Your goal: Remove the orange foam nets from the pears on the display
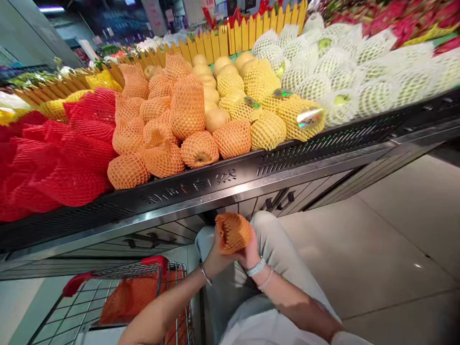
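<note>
Above my lap, both my hands hold an orange foam fruit net (235, 234). The net bulges round, and its frilled end faces left; what is inside it is covered by the mesh. My left hand (220, 258) closes on its left and lower side. Wrapped about the right and underside is my right hand (252, 250), with some fingers hidden behind the net. Just beyond them stands the display shelf, where fruits in matching orange nets (199, 149) lie along the front edge. Bare round tan fruits (217, 119) sit beside these.
A wire shopping cart (86, 306) with orange nets (131, 297) inside stands at lower left. Red nets (72, 153), yellow-netted fruits (268, 129) and white-netted fruits (334, 72) fill the shelf behind a black rim (316, 146). Cabinet handles (285, 200) stick out below.
</note>
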`<action>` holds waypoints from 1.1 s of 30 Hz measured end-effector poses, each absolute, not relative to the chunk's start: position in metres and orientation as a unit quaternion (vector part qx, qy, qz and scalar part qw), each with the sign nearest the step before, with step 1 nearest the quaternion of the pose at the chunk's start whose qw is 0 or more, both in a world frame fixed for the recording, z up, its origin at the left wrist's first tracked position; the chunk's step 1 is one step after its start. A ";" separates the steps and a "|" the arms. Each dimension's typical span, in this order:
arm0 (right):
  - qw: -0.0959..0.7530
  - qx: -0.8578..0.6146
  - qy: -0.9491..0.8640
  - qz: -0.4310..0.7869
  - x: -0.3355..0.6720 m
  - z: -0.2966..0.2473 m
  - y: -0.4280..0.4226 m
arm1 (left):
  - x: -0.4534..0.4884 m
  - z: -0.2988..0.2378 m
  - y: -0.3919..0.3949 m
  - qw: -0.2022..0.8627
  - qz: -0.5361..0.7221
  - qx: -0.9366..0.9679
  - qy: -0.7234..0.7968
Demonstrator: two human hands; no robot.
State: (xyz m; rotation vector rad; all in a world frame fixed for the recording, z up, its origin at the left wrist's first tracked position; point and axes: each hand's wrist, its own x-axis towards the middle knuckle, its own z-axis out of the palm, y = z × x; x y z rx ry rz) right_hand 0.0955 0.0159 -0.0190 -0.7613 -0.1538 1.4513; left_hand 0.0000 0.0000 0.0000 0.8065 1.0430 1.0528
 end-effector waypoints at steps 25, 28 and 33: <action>0.621 -0.247 -0.118 0.734 0.086 0.001 0.019 | -0.025 0.003 0.020 0.594 0.535 0.315 0.512; 0.617 -0.261 -0.198 0.715 0.090 0.001 0.019 | -0.025 0.012 0.028 0.655 0.564 0.201 0.460; 0.605 -0.292 -0.330 0.663 0.099 0.001 0.021 | -0.037 0.029 0.044 0.790 0.491 0.057 0.363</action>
